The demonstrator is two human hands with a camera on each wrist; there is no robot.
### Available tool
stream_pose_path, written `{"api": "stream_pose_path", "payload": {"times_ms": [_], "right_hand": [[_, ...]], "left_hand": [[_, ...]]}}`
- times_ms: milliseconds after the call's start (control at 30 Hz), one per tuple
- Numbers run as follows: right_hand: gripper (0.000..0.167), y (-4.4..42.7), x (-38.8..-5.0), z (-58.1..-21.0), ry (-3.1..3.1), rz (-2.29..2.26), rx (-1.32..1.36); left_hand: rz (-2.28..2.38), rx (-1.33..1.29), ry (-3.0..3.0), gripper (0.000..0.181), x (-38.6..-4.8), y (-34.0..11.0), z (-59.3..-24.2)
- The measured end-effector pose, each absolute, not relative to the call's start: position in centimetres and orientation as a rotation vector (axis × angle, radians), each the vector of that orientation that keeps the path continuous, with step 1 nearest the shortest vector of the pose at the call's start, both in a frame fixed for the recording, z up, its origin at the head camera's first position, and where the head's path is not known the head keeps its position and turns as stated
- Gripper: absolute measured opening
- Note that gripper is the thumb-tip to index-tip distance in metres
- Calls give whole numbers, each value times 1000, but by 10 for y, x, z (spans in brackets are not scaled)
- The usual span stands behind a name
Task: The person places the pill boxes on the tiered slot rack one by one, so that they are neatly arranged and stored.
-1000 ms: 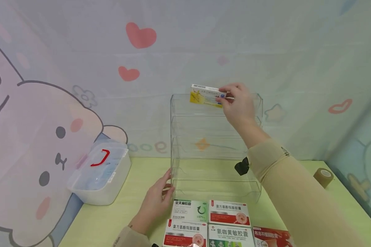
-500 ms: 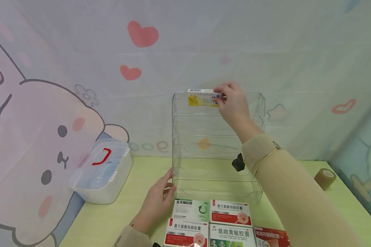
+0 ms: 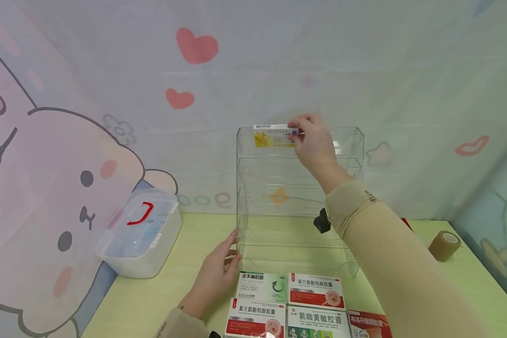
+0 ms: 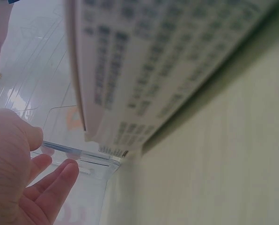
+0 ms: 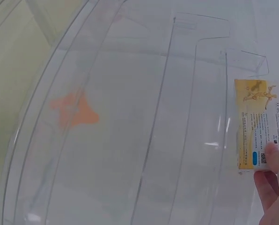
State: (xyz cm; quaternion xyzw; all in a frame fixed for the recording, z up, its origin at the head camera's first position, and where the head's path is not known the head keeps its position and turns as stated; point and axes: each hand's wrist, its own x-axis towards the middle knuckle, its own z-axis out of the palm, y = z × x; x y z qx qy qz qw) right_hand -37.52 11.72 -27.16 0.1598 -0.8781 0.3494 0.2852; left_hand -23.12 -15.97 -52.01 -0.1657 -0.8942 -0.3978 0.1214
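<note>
While you look down at the table (image 3: 186,249), nearest you lie a red-and-white box (image 3: 255,319), a white-and-green box (image 3: 317,323) and a red box (image 3: 368,325) partly behind your right sleeve (image 3: 401,263), all right of your left hand (image 3: 215,268). Just beyond them, also right of that hand, lie a green-and-white box (image 3: 261,287) and a second red-and-white box (image 3: 316,291). Your left hand grips the left side of the clear tiered rack (image 3: 295,256), thumb on one face, fingers on the other. A white case (image 3: 159,248) with a red handle (image 3: 142,214) sits left of that hand; a brown roll (image 3: 443,245) stands to the right, past your right forearm. Farther off, your right hand (image 3: 314,143) pinches the right end of the yellow-and-white box (image 3: 265,137) at the rack's top tier; whether the box touches that tier, you cannot tell. Behind both hands hangs a cloth (image 3: 321,51) printed with hearts and a rabbit.
</note>
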Motion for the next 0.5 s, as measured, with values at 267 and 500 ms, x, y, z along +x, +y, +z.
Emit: {"api": "stream_pose_path", "payload": {"times_ms": [267, 500], "right_hand": [[22, 115, -376, -278, -2382, 942, 428], [24, 113, -374, -280, -2406, 1029, 392]], "left_hand": [[-1182, -488, -2606, 74, -229, -157, -517], [-1176, -484, -2606, 74, -229, -156, -517]]}}
